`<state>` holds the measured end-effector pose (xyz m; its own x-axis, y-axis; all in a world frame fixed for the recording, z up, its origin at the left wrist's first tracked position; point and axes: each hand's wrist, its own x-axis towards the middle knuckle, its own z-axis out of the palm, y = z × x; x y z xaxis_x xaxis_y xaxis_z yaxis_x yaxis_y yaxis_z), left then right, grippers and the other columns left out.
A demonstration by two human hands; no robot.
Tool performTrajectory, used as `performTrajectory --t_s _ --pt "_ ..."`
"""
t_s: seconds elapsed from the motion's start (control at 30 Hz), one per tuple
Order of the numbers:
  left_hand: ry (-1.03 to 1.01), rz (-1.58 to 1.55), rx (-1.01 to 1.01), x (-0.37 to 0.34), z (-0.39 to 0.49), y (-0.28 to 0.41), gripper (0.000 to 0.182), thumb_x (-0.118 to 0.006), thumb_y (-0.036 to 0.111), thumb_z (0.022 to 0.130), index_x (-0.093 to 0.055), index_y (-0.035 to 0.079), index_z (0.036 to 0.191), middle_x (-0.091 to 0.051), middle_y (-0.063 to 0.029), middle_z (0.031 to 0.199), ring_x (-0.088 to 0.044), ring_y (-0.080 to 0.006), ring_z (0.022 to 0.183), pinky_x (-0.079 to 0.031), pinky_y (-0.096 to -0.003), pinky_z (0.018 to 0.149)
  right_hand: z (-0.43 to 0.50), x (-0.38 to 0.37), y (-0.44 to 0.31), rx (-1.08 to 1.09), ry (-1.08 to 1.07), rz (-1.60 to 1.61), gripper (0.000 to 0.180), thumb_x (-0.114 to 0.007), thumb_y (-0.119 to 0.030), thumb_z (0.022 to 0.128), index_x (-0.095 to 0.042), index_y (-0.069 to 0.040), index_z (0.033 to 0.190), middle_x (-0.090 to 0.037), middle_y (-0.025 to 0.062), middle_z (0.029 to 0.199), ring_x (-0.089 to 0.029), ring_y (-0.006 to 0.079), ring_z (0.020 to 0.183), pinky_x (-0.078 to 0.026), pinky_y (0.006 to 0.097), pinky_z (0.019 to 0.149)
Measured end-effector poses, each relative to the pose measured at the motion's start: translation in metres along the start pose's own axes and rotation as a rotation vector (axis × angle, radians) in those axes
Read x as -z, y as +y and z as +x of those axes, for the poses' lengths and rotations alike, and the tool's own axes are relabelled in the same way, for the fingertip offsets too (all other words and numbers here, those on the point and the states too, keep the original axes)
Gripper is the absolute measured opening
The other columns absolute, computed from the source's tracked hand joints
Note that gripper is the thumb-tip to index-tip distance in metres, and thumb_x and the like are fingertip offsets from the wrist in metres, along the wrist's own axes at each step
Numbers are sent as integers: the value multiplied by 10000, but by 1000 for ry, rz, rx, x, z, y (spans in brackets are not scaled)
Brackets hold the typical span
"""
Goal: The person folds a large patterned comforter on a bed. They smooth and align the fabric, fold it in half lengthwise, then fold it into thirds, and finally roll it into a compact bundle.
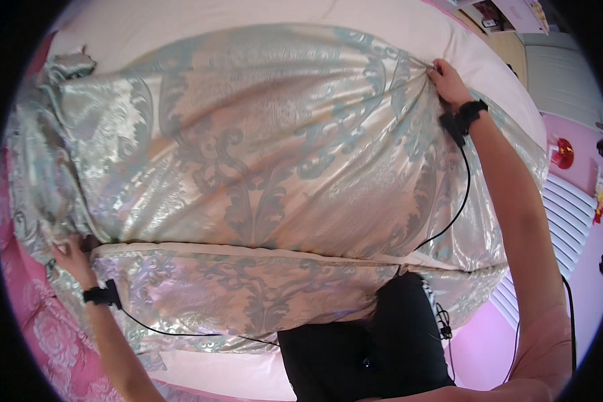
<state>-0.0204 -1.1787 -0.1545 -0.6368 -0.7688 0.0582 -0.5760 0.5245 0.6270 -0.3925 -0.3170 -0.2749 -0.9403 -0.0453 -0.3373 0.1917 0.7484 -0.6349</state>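
A shiny silver and pale-teal jacquard bed cover [261, 151] with scrolling leaf patterns is spread across a bed in front of me. At the upper right my right hand [448, 85] pinches its far edge, and folds fan out from that grip. My left hand [73, 259] touches the cover at the lower left, close to bunched fabric; its fingertips are blurred, so I cannot tell if they grip. Between the two hands runs a long fold with a pale edge [241, 247]. White bedding [301, 11] shows beyond the cover's far side.
Pink rose-patterned fabric [55, 326] lies along the left. My black-clad leg [402, 321] rests on the bed's near side. Thin black cables [466, 201] run from bands on both wrists. A white slatted panel [565, 226] and a pink wall [573, 130] stand at right.
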Motion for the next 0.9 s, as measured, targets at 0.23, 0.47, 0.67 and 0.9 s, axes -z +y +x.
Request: performTrajectory --t_s 0.23,0.47,0.67,0.9 --pt "-24 403 -32 79 -68 69 697 -727 74 867 -378 -3 1466 -427 -193 1409 -515 -265 1218 -481 -362 985 -7 0 -17 56 -3 -4 253 -561 -175 955 -541 24 1111 -634 214 943 -619 321 887 -481 397 824" --pt "-195 244 179 23 -5 221 747 -742 230 866 -378 38 1489 -452 -159 1473 -618 -209 1052 -534 -352 766 -47 14 -38 -52 -247 379 828 -784 -308 840 -329 24 1447 -476 131 1242 -498 213 1046 -434 327 941" --pt "-382 300 216 11 95 233 787 -783 316 830 -413 31 1463 -513 -153 1427 -642 -227 1036 -529 -365 784 -41 -8 -38 133 15 23 873 -838 -169 717 -356 14 1421 -476 240 1325 -469 379 1242 -399 435 1060" --pt "-399 806 -267 -84 216 148 707 -751 430 812 -542 -60 1276 -681 -229 1122 -660 -331 1040 -496 -401 911 -79 -15 -116 108 259 -64 779 -757 -204 821 -342 29 1438 -471 290 1306 -487 441 1200 -414 463 1042"
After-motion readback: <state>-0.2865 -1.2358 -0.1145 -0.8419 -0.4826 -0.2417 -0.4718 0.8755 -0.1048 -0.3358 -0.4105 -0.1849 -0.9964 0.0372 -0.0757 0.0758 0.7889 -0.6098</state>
